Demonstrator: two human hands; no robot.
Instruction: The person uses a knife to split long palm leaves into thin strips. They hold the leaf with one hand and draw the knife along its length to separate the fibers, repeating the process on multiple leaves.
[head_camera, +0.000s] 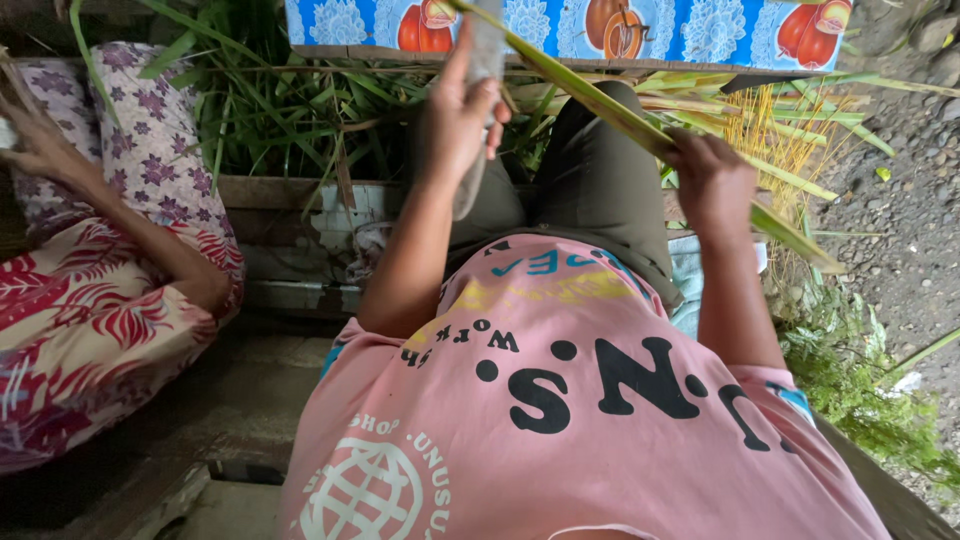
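Leaf strip (640, 125) slanting upper-left to lower-right

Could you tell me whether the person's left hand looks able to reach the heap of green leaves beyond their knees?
Probably yes: the left hand, gripping a grey blade, is raised near the heap of green leaves, with nothing between them.

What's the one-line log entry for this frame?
left hand: grips grey blade | right hand: holds long green leaf | co-worker's arm at left

Outdoor yard: gravel ground (900, 230), cut leaves (290, 120)
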